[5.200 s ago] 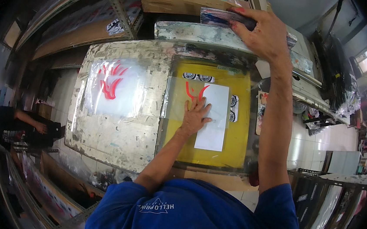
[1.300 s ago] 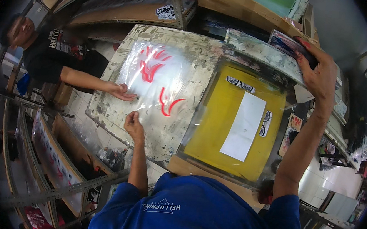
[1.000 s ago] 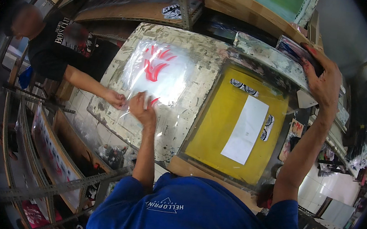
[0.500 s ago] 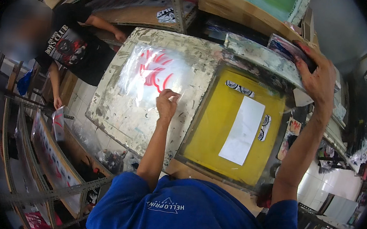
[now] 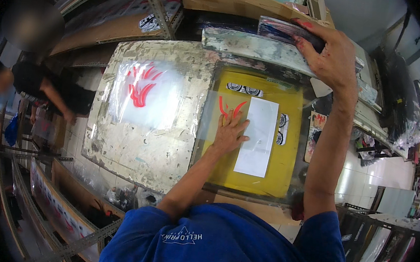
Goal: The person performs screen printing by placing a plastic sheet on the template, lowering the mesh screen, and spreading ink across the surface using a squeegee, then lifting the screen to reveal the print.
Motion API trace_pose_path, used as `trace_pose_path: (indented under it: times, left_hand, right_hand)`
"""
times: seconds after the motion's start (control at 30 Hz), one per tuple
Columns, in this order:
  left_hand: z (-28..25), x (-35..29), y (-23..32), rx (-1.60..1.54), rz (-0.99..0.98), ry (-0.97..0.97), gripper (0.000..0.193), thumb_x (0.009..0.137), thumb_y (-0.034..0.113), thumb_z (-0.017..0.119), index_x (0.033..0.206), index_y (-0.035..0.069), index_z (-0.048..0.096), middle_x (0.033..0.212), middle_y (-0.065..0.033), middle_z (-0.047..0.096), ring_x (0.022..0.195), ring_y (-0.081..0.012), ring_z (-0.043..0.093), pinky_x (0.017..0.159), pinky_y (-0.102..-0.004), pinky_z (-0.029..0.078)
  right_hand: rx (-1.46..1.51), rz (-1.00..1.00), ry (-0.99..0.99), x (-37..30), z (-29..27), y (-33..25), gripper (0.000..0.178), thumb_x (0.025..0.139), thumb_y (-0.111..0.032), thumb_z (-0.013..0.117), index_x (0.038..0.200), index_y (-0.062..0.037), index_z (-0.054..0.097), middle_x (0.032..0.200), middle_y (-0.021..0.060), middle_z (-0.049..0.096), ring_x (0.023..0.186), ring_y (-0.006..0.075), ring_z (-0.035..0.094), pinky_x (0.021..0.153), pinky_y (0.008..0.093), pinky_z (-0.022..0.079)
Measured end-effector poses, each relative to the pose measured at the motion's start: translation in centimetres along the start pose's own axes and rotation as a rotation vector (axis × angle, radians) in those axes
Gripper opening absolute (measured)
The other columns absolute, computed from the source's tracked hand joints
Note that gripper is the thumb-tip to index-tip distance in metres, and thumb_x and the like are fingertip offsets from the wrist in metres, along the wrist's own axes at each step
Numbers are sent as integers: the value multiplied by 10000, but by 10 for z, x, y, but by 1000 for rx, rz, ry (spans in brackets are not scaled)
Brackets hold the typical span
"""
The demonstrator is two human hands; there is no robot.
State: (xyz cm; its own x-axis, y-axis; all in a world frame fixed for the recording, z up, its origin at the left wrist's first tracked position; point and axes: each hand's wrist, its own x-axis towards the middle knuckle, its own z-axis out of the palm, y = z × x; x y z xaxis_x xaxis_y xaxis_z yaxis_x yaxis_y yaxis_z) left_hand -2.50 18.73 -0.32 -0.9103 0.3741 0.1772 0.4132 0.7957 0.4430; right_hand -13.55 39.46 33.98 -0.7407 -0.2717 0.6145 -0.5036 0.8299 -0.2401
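My left hand lies with spread fingers on the yellow panel, partly over the left edge of a white paper strip. Just beyond its fingertips is a red flame-shaped print, its lower part hidden by the fingers. Raised at the upper right, my right hand grips a dark paint-smeared bar above a pale, paint-stained frame edge. Left of the panel, a clear sheet with red flame prints lies on the worn, flaking board.
Two black-and-white stickers sit on the yellow panel. Racks holding printed sheets stand at the lower left; a metal shelf post rises behind the board. Another person in dark clothing stands at the left.
My left hand has moved right from the clear sheet to the yellow panel, and its pinched fingers have spread. A red print now shows there. My right hand keeps its grip.
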Motion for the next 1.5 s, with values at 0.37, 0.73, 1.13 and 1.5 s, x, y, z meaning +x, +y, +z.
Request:
trace_pose_path:
  times: [0.37,0.73,1.13,1.5]
  left_hand:
    - [9,24,17,61,0,-23,670,812,475,700,1388,176,537,1546,-141,337,1429,-404,253,1082,-655,221]
    - [24,27,22,87,7,-6,674,820,494,686,1397,184,527,1545,-142,327,1444,-393,224,1063,-682,211]
    - [20,28,26,87,0,-23,650,842,489,669,1393,175,525,1532,-145,344,1442,-390,221,1061,-685,205]
    - [-75,15,46,-990,-99,723,934,728,317,852,1470,20,369,1370,-138,522,1219,-304,499,1071,-430,337]
  right_hand:
    - [-29,-13,30,-3,-2,-2,369,751,-379,746,1047,-159,760,955,174,716,867,349,690,811,421,533]
    - [-24,30,-24,-6,0,-4,374,772,-316,735,1100,-136,740,960,164,724,870,340,694,805,396,534]
    - [-51,-10,18,-8,2,-2,376,751,-372,740,1046,-140,767,918,158,725,815,330,697,782,417,542]
    - [-12,-30,-16,-68,3,-37,391,737,-224,767,1112,-123,731,938,134,716,829,334,664,763,402,505]
